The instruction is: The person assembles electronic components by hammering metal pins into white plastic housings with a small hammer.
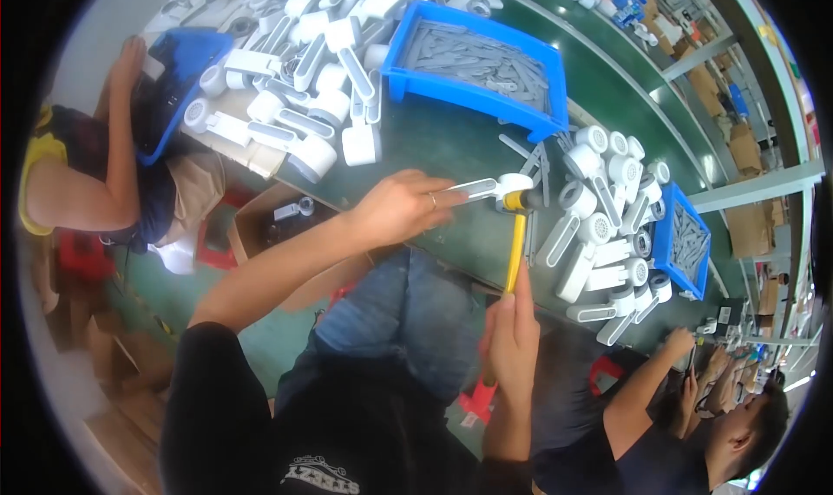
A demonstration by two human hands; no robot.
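My left hand (401,207) is closed on the handle of a white round-headed piece (512,183), which looks like a shower head with a grey strip along its handle. In my right hand (513,328) is a hammer (515,250) with a yellow shaft, gripped low down and pointing up. The hammer's head overlaps the round end of the white piece; whether they touch I cannot tell. Beneath both lies the green tabletop (425,161). A few loose grey strips (540,167) lie just beyond the hammer.
Many similar white pieces (312,104) are heaped at the left, others (607,209) at the right. A blue bin (486,104) of grey strips stands at the back, a smaller blue bin (664,235) at the right. Co-workers sit on both sides. An open cardboard box (252,235) stands below the table's edge.
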